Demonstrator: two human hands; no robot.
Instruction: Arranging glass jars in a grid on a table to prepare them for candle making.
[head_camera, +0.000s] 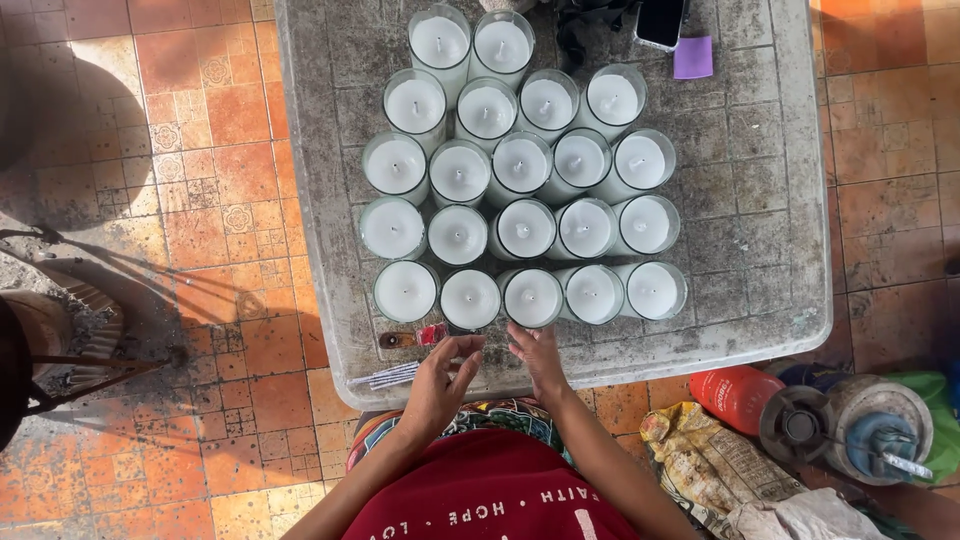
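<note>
Both arms reached forward from the bottom of the view, bare from the elbows down, converging toward the middle. The left hand (440, 378) was raised at the wrist, its fingers loosely curled and its thumb brought close to the fingertips in a light pinch; whether anything lay between them could not be told. The right hand (537, 358) lay flatter, palm down, its fingers stretched forward and slightly spread, the wrist straight in line with the forearm. The two hands were near each other but apart, with a narrow gap between them.
</note>
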